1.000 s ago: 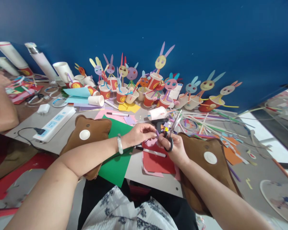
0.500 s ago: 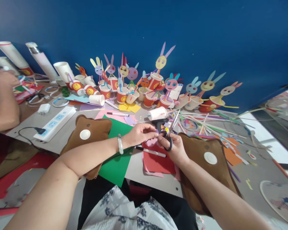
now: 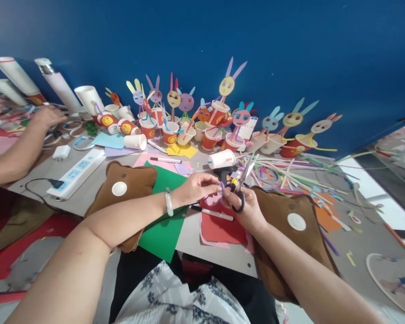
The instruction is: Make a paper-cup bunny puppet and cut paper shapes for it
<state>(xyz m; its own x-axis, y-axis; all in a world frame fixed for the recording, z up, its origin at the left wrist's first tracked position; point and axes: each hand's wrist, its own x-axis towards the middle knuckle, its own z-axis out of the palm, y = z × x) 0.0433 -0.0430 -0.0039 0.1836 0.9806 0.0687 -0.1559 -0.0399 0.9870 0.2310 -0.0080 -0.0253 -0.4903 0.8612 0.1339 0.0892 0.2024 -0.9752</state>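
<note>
My left hand (image 3: 199, 188), with a pale bangle at the wrist, pinches a small purple paper piece (image 3: 222, 186) between thumb and fingertips. Close beside it, my right hand (image 3: 248, 209) is closed around black-handled scissors (image 3: 245, 174), whose blades point up and away from me. The right thumb and fingertips come near the purple piece; whether they touch it I cannot tell. Below both hands lie red paper (image 3: 222, 231) and a marker (image 3: 216, 213). Green paper (image 3: 162, 234) is under my left forearm.
Brown cushion-like pouches (image 3: 130, 180) lie under each forearm. Paper cups with rabbit-faced figures (image 3: 241, 118) line the blue wall. Pipe cleaners and strips (image 3: 290, 173) spread to the right. A power strip (image 3: 77, 173) and another person's arm (image 3: 27, 144) are at left.
The purple piece shows more clearly between my fingers, while my hands and the scissors have barely shifted. At left, the other person's arm has reached forward and right over the table.
</note>
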